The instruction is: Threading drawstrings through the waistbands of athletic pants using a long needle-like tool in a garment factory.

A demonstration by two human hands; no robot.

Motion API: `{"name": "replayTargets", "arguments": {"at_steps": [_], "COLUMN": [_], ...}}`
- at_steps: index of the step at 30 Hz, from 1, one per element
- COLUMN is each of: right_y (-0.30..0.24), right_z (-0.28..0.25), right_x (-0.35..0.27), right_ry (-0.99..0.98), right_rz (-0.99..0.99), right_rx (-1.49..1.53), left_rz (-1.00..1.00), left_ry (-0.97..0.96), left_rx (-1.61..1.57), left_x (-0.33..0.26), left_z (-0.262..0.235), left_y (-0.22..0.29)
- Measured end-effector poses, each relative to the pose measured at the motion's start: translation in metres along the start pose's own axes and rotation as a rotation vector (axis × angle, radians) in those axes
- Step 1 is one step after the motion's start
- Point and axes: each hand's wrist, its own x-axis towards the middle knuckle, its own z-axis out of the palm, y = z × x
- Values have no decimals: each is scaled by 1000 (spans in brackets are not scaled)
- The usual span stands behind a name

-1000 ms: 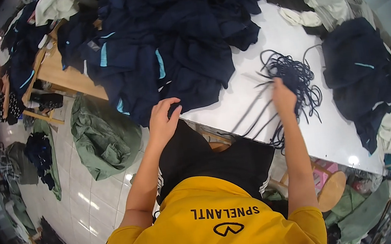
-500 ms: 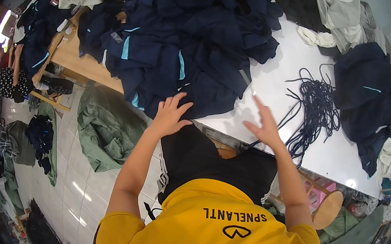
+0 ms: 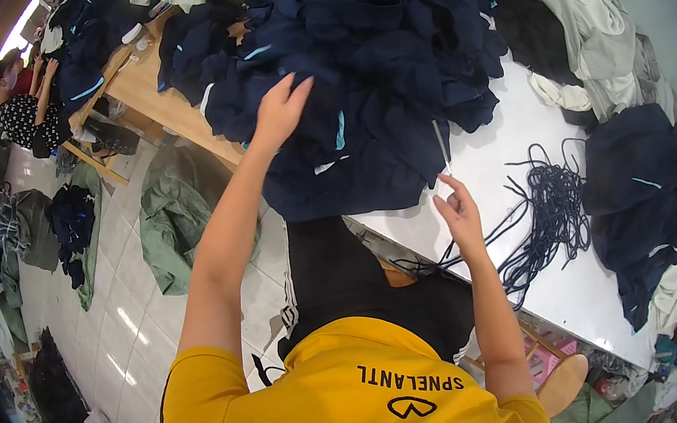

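My left hand [image 3: 284, 110] is over the pile of navy garments [image 3: 372, 72], its fingers and thumb apart. No cloth can be made out in its grasp. Pale blue trim strips [image 3: 339, 129] show on the garments. A thin, light grey rod [image 3: 441, 145] extends from the fingertips of my right hand [image 3: 461, 217], apparently held between the fingers, and crosses the pile's right edge. The thumb of that hand stands a little away from it. Below the rod, the right hand is above the white tabletop [image 3: 483, 151], left of a tangle of navy cords [image 3: 554, 210].
More navy garments [image 3: 639, 191] are heaped on the right, with grey and white cloth [image 3: 588, 37] behind. A wooden table [image 3: 149, 82] adjoins at left; a green bag [image 3: 171, 223] is on the tiled floor. Another person [image 3: 27, 114] handles navy cloth at far left. A round stool [image 3: 564, 385] is lower right.
My left hand has moved from the pile's near edge farther up over it. The nearest garment lies differently, with some blue trim now hidden. The right hand remains beside the rod, its fingers more bent.
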Motion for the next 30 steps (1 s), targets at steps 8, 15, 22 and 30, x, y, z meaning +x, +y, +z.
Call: {"name": "replayTargets", "arguments": {"at_steps": [8,15,22,30], "right_y": [-16,19,29,15], "right_z": [13,-7,-9,-16], "right_x": [-6,-26,-51,-44], "right_ry": [-110,61,62,129], "right_rz": [211,171,222,229], "right_rx": [505,82,92,250], "left_rz": [149,43,-1059,-689], "left_ry": [-351,440,437,342], "left_rx": [-138,-77,-593,-1039], "left_x": [-28,13,10,87], "left_z": [61,13,-62,-92], "left_y": [85,2,-153,-37]}}
